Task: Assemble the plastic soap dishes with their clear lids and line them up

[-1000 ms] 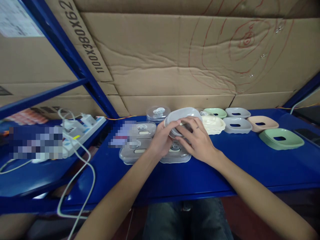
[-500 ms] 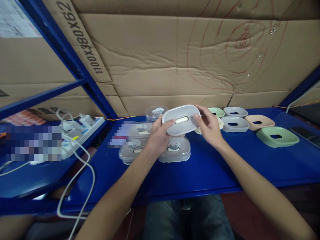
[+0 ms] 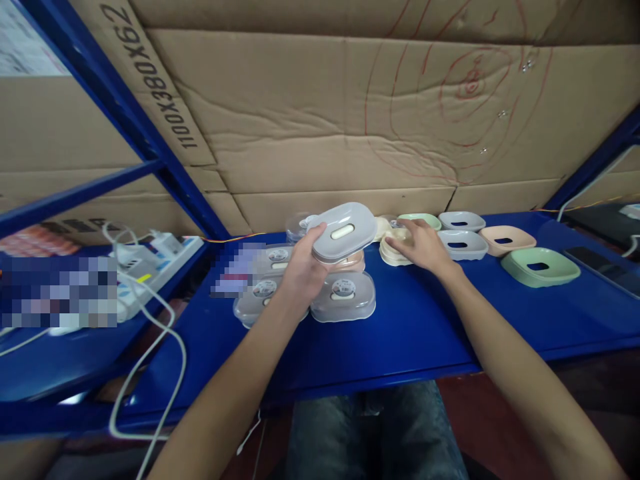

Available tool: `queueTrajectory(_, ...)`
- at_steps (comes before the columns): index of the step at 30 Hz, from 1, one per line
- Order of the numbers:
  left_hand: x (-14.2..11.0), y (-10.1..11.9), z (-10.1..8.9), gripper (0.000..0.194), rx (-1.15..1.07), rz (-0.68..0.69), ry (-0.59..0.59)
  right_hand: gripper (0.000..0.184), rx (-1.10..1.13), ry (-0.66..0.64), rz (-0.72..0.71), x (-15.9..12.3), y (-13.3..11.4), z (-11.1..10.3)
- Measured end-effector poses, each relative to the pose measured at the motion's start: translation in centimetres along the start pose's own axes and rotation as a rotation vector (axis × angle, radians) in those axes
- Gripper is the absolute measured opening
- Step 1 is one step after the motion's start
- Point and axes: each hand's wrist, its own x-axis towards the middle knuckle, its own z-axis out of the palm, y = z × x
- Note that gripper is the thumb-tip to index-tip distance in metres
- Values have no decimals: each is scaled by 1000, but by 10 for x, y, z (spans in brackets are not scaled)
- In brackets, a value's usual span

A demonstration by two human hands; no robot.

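Note:
In my left hand (image 3: 309, 268) is a grey oval soap dish (image 3: 345, 231) with a cream insert in its middle slot, tilted and raised above the blue table. My fingers close around its left end. My right hand (image 3: 423, 243) is at a small cream dish (image 3: 395, 257), thumb and fingers apart over its top; whether it touches the dish is unclear. Below my left hand stand lidded grey soap dishes (image 3: 345, 308) with round stickers on their clear covers. A peach dish (image 3: 354, 262) is partly hidden behind them.
Rightward on the blue table (image 3: 425, 340) lie grey (image 3: 465, 248), peach (image 3: 505, 248) and green (image 3: 541, 275) slotted dishes, and a dark phone-like slab (image 3: 605, 270). On the left are a power strip (image 3: 165, 267) and white cables (image 3: 183, 353). Cardboard (image 3: 300, 120) backs the table.
My right hand has let go of the grey soap dish and moved to the cream dish. The left hand keeps the grey dish, now tilted differently. The view has shifted slightly.

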Motion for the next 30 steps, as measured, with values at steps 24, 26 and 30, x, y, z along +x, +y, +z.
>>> queueTrajectory(24,1,4,-4,45,73,-240,-136,44,897,39,-432,-16,-72,-47)
queueTrajectory(26,1,4,-3,52,73,-268,-137,47,877,27,-444,-17,-72,-47)
queueTrajectory(30,-2,6,0,59,60,-295,-174,47,827,24,-453,-18,-74,-49)
